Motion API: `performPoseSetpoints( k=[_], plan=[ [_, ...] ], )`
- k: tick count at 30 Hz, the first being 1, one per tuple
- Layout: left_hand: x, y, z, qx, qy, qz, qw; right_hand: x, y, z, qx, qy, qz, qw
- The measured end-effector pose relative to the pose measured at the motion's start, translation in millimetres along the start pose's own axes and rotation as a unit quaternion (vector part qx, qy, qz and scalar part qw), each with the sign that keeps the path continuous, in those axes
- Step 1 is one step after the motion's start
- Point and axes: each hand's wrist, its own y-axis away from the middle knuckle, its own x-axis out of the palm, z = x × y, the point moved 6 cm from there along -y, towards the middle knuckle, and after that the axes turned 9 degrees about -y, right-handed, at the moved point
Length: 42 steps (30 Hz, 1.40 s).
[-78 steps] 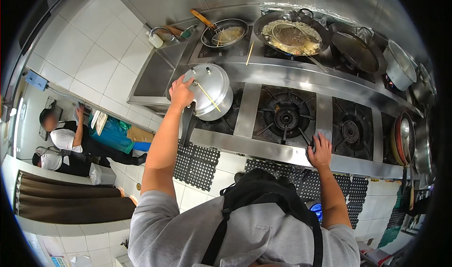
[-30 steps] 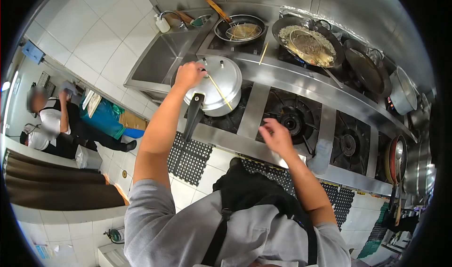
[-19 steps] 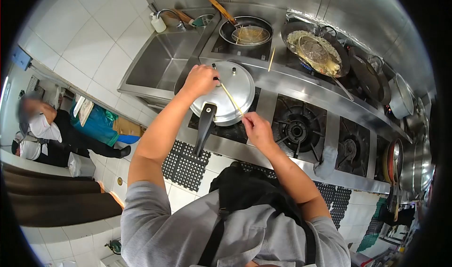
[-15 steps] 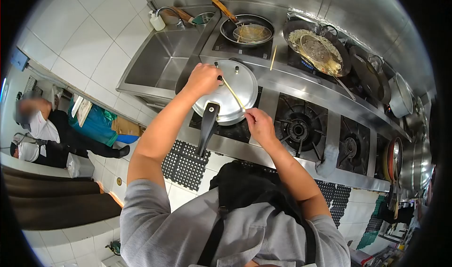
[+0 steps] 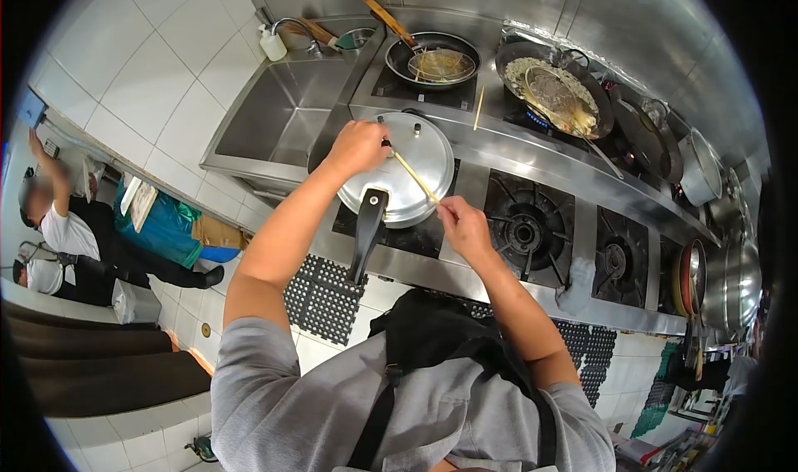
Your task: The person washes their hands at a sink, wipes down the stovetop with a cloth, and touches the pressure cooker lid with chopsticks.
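Observation:
A silver pressure cooker (image 5: 416,168) with a black handle (image 5: 366,232) stands on the near-left burner. Over its lid, my left hand (image 5: 359,148) is closed in a pinch on a small black knob-like piece (image 5: 386,143), partly hidden by the fingers. My right hand (image 5: 465,227), at the lid's right edge, pinches the lower end of a thin wooden stick (image 5: 416,177) that looks like a chopstick. The stick slants across the lid, its far tip at or close to the black piece; whether it is inside cannot be made out.
Behind are a frying pan (image 5: 455,79) with a strainer, another loose stick (image 5: 479,108), and a wok (image 5: 509,56) of frothy oil over a blue flame. A sink (image 5: 287,110) lies left, bare burners (image 5: 528,229) right. Another person (image 5: 75,222) is far left.
My right hand and the stick have shifted slightly down and right, while my left hand keeps its pinch. The person at far left has raised an arm. The view has shifted a little.

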Motion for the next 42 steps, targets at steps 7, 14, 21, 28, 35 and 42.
performPoseSetpoints(
  k=[7,14,21,28,35,42],
  plan=[
    [-5,0,0,-0.058,0.055,0.047,0.996,-11,19,-13,0.092,-0.080,-0.009,0.992],
    [-2,-2,0,-0.025,0.034,0.010,0.999,-11,18,-18,0.153,-0.145,-0.016,0.977],
    [1,-1,1,-0.053,0.031,0.028,0.998,4,17,-20,0.157,-0.165,0.024,0.974],
    [2,-4,4,-0.065,0.054,0.045,0.995,15,30,-22,0.241,-0.294,0.050,0.924],
    [2,-10,4,-0.068,0.043,0.072,0.994,15,30,-5,0.297,-0.428,0.045,0.853],
    [4,-9,9,-0.092,0.067,0.073,0.991,28,42,-16,0.326,-0.506,0.056,0.797]
  ],
)
